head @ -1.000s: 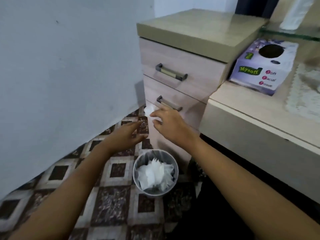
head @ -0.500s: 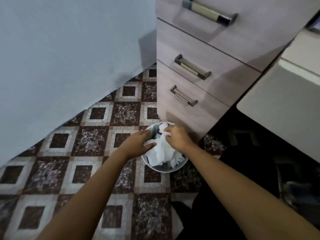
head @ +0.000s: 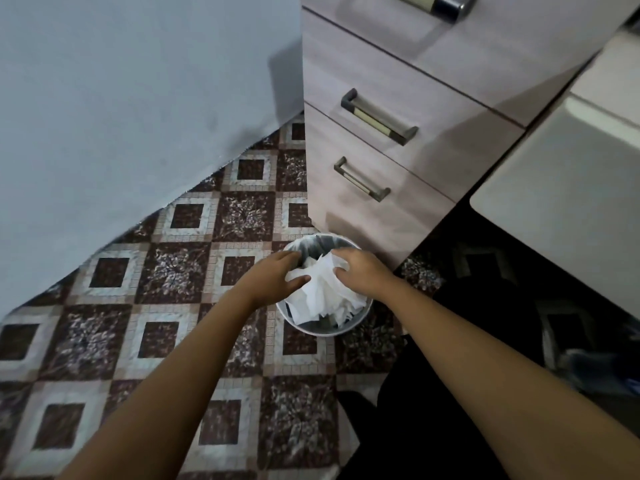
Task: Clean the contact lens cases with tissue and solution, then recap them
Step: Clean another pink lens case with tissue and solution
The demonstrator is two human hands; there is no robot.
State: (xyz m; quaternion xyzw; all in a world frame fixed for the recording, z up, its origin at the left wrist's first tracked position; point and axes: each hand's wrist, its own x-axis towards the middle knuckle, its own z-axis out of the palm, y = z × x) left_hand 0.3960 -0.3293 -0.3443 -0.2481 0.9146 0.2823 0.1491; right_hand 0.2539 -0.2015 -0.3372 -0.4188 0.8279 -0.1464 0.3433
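Observation:
A small round waste bin (head: 323, 330) stands on the tiled floor, filled with crumpled white tissue (head: 320, 292). Both of my hands are over its mouth. My right hand (head: 362, 273) has its fingers curled down onto the top of the tissue pile and grips a crumpled piece. My left hand (head: 277, 275) rests at the bin's left rim, thumb and fingertips touching the tissue. No contact lens case or solution bottle is in view.
A pale wooden drawer unit (head: 398, 168) with metal handles (head: 379, 117) stands right behind the bin. A white desk panel (head: 571, 202) juts out at the right. A grey wall (head: 121, 116) closes the left side. The patterned floor tiles (head: 173, 271) spread to the left and front.
My view has tipped down from the desk top to the floor. Both hands have dropped from in front of the drawers to the bin, the right one carrying tissue down into it.

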